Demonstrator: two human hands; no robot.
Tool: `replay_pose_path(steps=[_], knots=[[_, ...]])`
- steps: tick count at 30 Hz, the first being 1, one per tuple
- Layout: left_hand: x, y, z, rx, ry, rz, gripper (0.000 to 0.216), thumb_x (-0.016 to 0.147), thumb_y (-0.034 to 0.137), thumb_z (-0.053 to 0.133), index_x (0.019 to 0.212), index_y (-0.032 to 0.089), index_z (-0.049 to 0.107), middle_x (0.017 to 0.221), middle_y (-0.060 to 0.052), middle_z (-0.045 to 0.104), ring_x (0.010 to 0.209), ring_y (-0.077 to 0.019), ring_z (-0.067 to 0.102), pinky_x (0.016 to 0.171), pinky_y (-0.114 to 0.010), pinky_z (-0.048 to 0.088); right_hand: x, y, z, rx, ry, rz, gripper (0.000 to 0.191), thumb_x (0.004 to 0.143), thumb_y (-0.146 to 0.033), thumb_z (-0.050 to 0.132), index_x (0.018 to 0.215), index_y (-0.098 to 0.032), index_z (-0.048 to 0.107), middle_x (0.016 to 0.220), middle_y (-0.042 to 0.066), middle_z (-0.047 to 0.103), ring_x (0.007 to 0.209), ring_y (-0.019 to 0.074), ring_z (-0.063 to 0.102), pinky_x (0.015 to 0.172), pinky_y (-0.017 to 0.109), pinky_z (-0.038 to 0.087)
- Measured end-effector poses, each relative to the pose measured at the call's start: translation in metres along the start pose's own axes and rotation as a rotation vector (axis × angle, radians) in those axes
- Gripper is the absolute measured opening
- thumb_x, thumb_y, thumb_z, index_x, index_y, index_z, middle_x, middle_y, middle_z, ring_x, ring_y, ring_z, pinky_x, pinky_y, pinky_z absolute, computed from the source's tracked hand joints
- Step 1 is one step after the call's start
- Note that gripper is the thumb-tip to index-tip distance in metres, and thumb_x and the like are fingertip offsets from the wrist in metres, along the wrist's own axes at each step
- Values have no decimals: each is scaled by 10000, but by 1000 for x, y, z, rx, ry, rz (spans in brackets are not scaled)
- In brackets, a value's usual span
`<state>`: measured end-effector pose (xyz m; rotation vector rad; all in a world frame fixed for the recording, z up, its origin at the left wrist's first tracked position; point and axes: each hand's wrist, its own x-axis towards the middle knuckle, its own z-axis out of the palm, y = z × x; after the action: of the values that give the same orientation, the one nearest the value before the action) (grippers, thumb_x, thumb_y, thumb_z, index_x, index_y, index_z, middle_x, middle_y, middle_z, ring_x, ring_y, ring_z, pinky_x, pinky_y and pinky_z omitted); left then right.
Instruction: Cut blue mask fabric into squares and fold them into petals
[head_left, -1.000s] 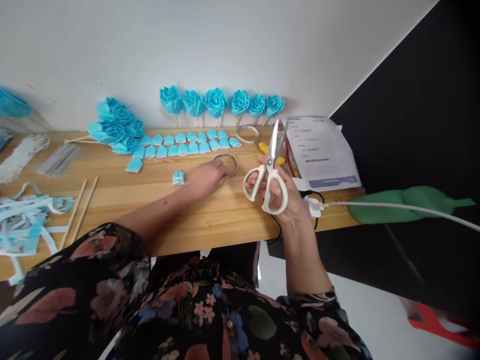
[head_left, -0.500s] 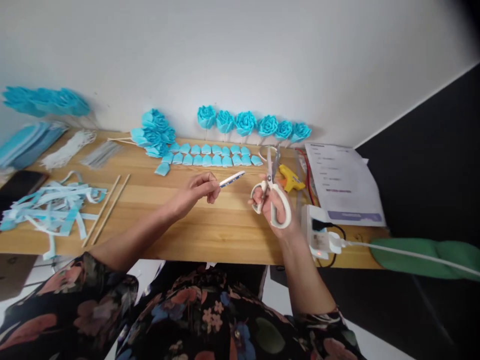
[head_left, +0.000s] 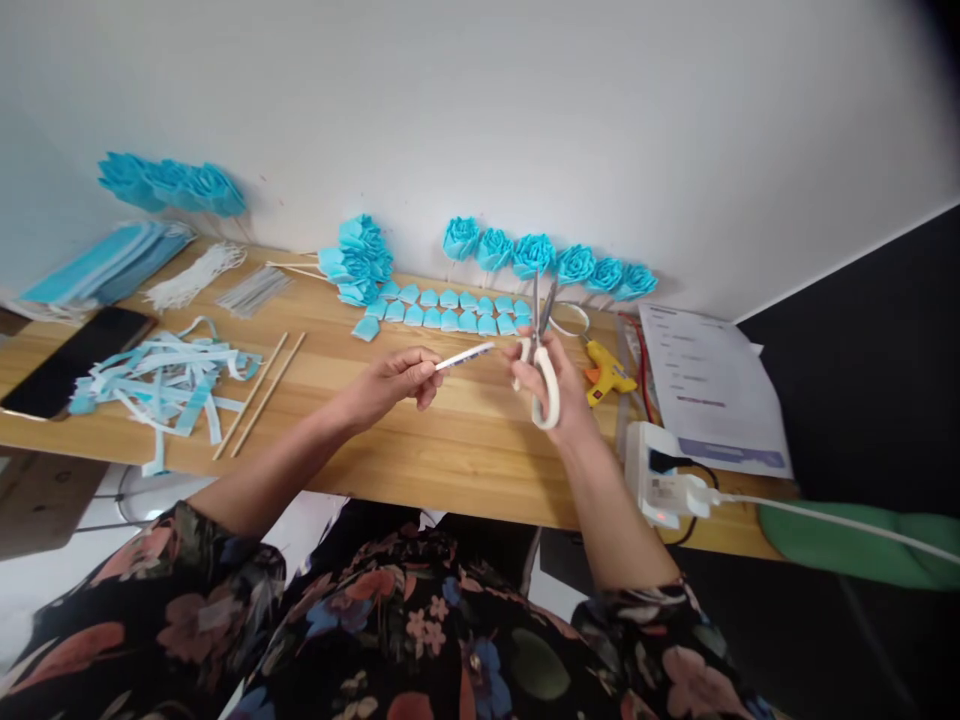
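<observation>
My left hand (head_left: 405, 378) pinches a slim white pen-like thing (head_left: 466, 356) with dark blue markings, its free end pointing right. My right hand (head_left: 559, 385) grips scissors (head_left: 548, 395) by their white handles. The blades point up and stand slightly apart. A gap separates the scissors from the pen-like thing. Beyond both hands lie two rows of small light-blue petal pieces (head_left: 448, 299), with one piece (head_left: 366, 328) apart at the left. Beside my right hand lies a yellow glue gun (head_left: 611, 374).
Blue flowers (head_left: 534, 256) on stems line the wall, with a bunch (head_left: 360, 260) left of them. At left lie cut strips (head_left: 169, 385), two wooden sticks (head_left: 268, 397), a phone (head_left: 71, 362) and blue masks (head_left: 112, 265). At right are a power strip (head_left: 652, 470) and a paper sheet (head_left: 716, 385).
The view has shifted left, so the table things appear further right. My right hand has turned the scissors more upright, with the handles nearer together. My left hand keeps its hold.
</observation>
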<state>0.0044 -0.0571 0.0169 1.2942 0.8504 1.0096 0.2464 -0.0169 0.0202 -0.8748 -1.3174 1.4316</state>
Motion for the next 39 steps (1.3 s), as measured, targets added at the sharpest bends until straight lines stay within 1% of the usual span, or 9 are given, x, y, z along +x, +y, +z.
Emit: replay_pose_path(steps=[3, 7, 14, 19, 21, 24, 27, 35, 39], knots=[[2, 1, -1, -27, -30, -12, 317, 958, 454, 556, 888, 151, 617, 682, 5, 588, 599, -100, 524, 618, -253, 374, 23, 4, 6, -43, -19, -22, 559, 638, -286, 866, 1108, -289, 563, 955, -19, 653, 851, 128, 589, 752, 267, 511], [11, 3, -2, 21, -47, -28, 325, 965, 431, 541, 832, 142, 608, 642, 2, 581, 581, -91, 502, 597, -240, 354, 40, 9, 15, -58, -60, -25, 519, 647, -308, 843, 1081, -260, 562, 836, -45, 612, 712, 106, 554, 644, 252, 478], [27, -8, -9, -68, 83, -107, 286, 860, 376, 616, 690, 149, 579, 506, 25, 498, 473, -76, 413, 507, -224, 308, 46, 10, 13, -120, -94, -33, 485, 691, -300, 820, 1106, -250, 575, 852, -35, 619, 731, 105, 566, 657, 250, 474], [31, -20, -18, -257, 173, -96, 342, 798, 388, 655, 582, 162, 514, 467, 36, 409, 425, -70, 348, 444, -224, 253, 35, 13, 8, -16, -59, 9, 469, 787, -435, 744, 1180, -268, 549, 920, 9, 660, 798, 147, 606, 661, 280, 528], [31, -20, -20, -328, 179, -100, 403, 777, 451, 696, 571, 162, 506, 471, 39, 393, 420, -68, 350, 432, -218, 250, 28, 13, 9, 82, -127, 29, 460, 829, -503, 687, 1193, -262, 539, 910, 18, 654, 774, 159, 621, 637, 295, 537], [31, -16, -24, -367, 196, -106, 486, 768, 541, 723, 562, 157, 508, 475, 36, 393, 417, -72, 378, 428, -214, 272, 16, 11, 13, 186, -362, 88, 482, 879, -579, 592, 1220, -242, 537, 864, 25, 640, 684, 163, 618, 575, 299, 512], [32, -17, -28, -379, 199, -86, 528, 797, 606, 686, 580, 153, 522, 494, 27, 415, 426, -83, 416, 440, -216, 310, 7, 11, 20, 212, -552, 155, 498, 889, -566, 594, 1224, -199, 563, 820, 33, 623, 658, 154, 592, 557, 288, 499], [35, -33, -31, -409, 141, -35, 582, 801, 716, 616, 694, 145, 572, 539, 20, 466, 474, -107, 478, 482, -228, 372, 5, 17, 29, 188, -711, 256, 536, 880, -566, 637, 1206, -143, 593, 859, 56, 643, 669, 125, 599, 564, 249, 507], [35, -34, -30, -413, 142, -56, 603, 760, 748, 633, 759, 146, 596, 583, -2, 543, 520, -119, 520, 521, -234, 404, 5, 19, 28, 174, -724, 290, 540, 882, -569, 638, 1211, -143, 593, 863, 52, 644, 665, 119, 620, 583, 245, 524]])
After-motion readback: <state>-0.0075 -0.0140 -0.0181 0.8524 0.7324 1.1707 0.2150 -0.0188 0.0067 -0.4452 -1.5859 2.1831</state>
